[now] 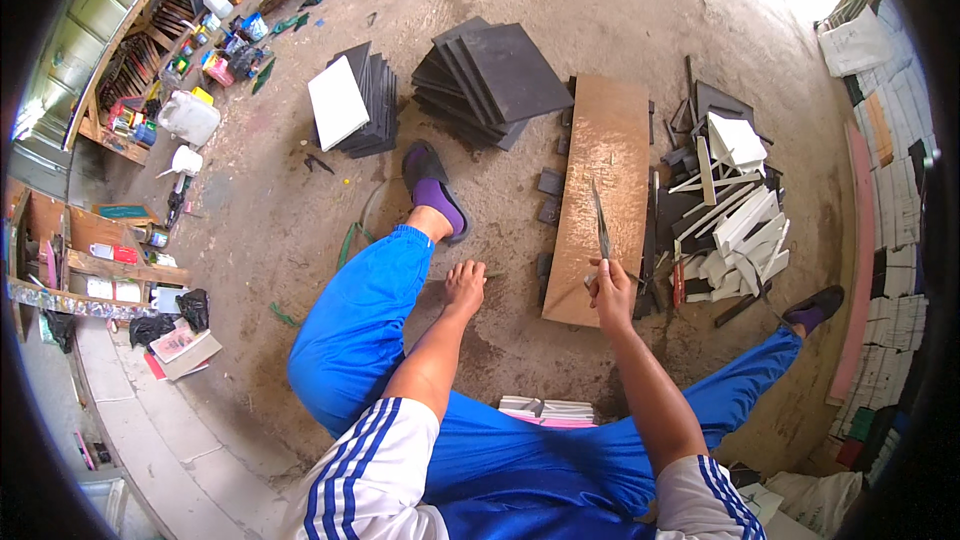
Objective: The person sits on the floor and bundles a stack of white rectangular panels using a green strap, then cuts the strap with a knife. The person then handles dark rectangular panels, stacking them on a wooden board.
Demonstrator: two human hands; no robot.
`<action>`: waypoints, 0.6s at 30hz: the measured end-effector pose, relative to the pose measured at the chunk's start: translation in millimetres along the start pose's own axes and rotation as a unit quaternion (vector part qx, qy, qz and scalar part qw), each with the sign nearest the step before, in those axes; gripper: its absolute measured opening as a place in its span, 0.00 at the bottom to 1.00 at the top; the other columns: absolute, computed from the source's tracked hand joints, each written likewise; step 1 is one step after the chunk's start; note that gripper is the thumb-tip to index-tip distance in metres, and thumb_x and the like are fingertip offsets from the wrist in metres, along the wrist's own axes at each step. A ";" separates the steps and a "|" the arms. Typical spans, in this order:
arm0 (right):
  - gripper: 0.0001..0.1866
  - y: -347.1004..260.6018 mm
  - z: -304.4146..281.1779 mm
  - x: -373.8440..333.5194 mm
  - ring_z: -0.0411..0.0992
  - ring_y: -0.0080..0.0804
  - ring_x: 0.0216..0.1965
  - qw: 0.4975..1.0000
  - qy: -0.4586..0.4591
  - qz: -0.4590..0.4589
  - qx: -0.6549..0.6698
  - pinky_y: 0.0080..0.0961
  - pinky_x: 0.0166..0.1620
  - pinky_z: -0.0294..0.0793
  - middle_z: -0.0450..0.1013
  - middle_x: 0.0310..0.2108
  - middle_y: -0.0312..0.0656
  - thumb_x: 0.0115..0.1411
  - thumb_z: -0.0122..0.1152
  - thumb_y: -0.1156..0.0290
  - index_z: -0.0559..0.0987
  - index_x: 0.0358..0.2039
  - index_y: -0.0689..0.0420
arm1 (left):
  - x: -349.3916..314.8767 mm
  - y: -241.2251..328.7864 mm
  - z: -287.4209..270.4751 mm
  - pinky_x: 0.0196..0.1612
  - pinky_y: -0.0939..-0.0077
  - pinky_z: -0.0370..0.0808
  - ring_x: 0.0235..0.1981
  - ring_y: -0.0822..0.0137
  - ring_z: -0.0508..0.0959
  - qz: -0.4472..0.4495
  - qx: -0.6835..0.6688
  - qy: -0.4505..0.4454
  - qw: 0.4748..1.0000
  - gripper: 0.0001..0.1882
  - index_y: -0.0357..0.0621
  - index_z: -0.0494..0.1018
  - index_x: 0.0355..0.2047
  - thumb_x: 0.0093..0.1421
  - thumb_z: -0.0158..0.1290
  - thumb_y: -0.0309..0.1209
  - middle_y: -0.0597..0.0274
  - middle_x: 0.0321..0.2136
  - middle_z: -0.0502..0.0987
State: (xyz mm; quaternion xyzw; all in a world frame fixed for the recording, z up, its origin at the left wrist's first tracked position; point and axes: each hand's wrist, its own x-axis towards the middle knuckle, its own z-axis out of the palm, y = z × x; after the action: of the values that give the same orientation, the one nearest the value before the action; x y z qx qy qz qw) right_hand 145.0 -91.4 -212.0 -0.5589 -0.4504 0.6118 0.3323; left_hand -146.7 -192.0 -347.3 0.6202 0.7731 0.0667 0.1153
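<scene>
My right hand (612,292) is closed round the lower end of a long, thin, dark pointed blade (602,212), whose tip points away from me. It is above the near part of a long brown board (612,135) on the floor. My left hand (464,288) is left of the board, near my left foot, with its fingers curled. A thin green strip (494,273) sticks out beside those fingers; what lies inside the grip is mostly hidden. A bundle of white slats (545,410) lies between my legs.
Stacked black panels (515,70) stand beyond my left foot, beside another black stack topped by a white panel (338,103). White and black offcuts (740,240) are heaped right of the board. Paint cans and a white jerrycan (189,117) stand at left. White stacks (900,270) line the right side.
</scene>
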 end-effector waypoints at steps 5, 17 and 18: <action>0.20 9.2 6.6 -10.9 0.58 0.14 0.20 1.000 -0.016 0.000 -0.023 0.19 0.22 0.60 0.63 0.21 0.29 0.79 0.45 0.57 0.77 0.50 0.60 | -3.2 2.7 21.6 0.53 0.50 0.70 0.50 0.50 0.74 -0.051 -0.072 0.019 0.996 0.09 0.48 0.75 0.41 0.64 0.59 0.35 0.55 0.42 0.76; 0.15 23.6 18.0 -50.3 0.76 0.55 0.28 0.956 0.004 -0.124 -0.267 0.43 0.32 0.72 0.73 0.25 0.56 0.72 0.57 0.58 0.75 0.38 0.58 | 37.8 194.5 -100.0 0.30 0.68 0.80 0.25 0.69 0.76 -0.254 -0.827 -0.020 0.501 0.07 0.48 0.61 0.45 0.78 0.42 0.36 0.61 0.31 0.75; 0.15 21.5 17.1 -55.1 0.77 0.57 0.30 0.953 -0.008 -0.134 -0.270 0.44 0.32 0.73 0.73 0.26 0.56 0.72 0.57 0.58 0.74 0.37 0.58 | 38.1 192.7 -97.3 0.29 0.69 0.79 0.23 0.71 0.73 -0.244 -0.825 -0.010 0.510 0.05 0.49 0.62 0.45 0.77 0.43 0.35 0.63 0.29 0.73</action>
State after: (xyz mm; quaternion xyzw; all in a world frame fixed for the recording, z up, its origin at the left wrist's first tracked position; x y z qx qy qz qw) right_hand 138.8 -152.6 -211.2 -0.5569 -0.6724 0.4219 0.2445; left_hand 1.9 -108.2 -209.7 0.0329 0.4892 0.6373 0.5945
